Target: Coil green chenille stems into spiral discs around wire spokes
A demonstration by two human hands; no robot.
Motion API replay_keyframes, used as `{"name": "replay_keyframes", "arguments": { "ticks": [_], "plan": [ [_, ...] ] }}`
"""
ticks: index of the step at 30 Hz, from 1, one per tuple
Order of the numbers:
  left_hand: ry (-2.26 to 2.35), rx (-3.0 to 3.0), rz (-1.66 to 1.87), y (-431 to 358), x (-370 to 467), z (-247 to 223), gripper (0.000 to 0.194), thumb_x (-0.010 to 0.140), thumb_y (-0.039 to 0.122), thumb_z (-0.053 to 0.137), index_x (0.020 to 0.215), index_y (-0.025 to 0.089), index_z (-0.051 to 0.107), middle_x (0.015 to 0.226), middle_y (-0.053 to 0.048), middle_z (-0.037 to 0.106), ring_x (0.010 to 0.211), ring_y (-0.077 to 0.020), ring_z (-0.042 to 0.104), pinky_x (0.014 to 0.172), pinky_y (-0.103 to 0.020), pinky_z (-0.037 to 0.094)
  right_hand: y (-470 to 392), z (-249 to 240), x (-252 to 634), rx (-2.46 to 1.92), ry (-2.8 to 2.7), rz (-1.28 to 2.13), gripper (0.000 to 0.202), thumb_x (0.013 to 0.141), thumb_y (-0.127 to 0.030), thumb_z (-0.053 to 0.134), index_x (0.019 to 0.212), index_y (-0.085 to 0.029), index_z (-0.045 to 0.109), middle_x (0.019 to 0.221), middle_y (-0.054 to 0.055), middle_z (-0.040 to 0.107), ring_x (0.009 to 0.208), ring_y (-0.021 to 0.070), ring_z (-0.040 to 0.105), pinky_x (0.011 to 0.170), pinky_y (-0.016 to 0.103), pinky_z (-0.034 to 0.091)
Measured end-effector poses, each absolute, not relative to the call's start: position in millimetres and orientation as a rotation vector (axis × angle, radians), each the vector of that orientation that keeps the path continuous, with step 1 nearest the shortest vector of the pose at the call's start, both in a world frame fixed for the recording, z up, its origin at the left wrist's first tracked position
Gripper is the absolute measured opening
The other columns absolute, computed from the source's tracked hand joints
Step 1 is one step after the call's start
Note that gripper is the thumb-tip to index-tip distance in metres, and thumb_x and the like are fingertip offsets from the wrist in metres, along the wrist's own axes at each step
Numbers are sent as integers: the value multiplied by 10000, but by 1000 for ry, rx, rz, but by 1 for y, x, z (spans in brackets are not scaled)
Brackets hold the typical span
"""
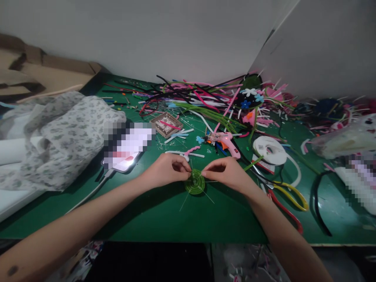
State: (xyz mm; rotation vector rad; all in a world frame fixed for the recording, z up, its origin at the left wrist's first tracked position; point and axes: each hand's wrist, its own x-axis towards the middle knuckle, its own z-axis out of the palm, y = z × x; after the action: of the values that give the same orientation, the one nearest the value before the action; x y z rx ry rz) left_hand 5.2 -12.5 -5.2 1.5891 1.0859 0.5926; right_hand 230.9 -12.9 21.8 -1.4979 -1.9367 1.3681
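Observation:
A flat green spiral disc (194,183) of coiled pipe cleaner lies on the green table (164,211). My left hand (166,169) pinches its upper left edge. My right hand (226,171) pinches its upper right edge, fingertips nearly meeting the left ones. Thin glue strands trail from the disc across the table.
A pink glue gun (226,141) lies just behind my hands. A big heap of coloured pipe cleaners (205,98) fills the back. Scissors (286,197) and a white tape roll (270,149) sit to the right, a lit phone (125,154) and patterned cloth (64,133) to the left, and a small bead tray (166,124).

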Motion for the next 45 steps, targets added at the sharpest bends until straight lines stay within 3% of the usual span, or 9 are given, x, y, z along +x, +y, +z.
{"name": "replay_keyframes", "arguments": {
  "ticks": [8,17,29,37,45],
  "plan": [
    [1024,1437,610,-8,5,-10,190,677,223,716,842,144,669,594,21,630,531,-97,577,546,-215,431,-13,18,230,-1448,-2029,1269,155,788,-334,637,770,-208,726,776,33,719,731,188,651,659,303,488],
    [978,1375,607,-6,4,-8,170,688,219,713,839,147,680,574,32,633,541,-102,594,574,-230,464,-14,21,226,-1442,-2014,1299,105,795,-285,612,774,-190,651,721,13,648,630,138,581,571,256,435],
    [995,1424,650,-10,5,-7,161,683,221,714,818,141,679,628,3,658,583,-111,610,587,-234,470,-12,19,227,-1378,-2090,1136,100,830,-273,587,803,-203,652,788,14,662,714,146,594,649,267,445],
    [1074,1510,694,-12,7,-10,165,686,238,700,822,146,687,678,-10,661,609,-117,612,574,-222,470,-12,15,225,-1398,-1955,1091,101,756,-272,651,825,-199,639,784,19,649,713,148,587,623,261,457],
    [1076,1538,697,-14,8,-9,161,698,244,692,822,141,699,689,-22,669,609,-120,610,563,-219,468,-14,13,220,-1398,-1874,1177,134,708,-269,678,746,-187,578,723,-10,606,568,95,493,518,222,386]
  ]
}}
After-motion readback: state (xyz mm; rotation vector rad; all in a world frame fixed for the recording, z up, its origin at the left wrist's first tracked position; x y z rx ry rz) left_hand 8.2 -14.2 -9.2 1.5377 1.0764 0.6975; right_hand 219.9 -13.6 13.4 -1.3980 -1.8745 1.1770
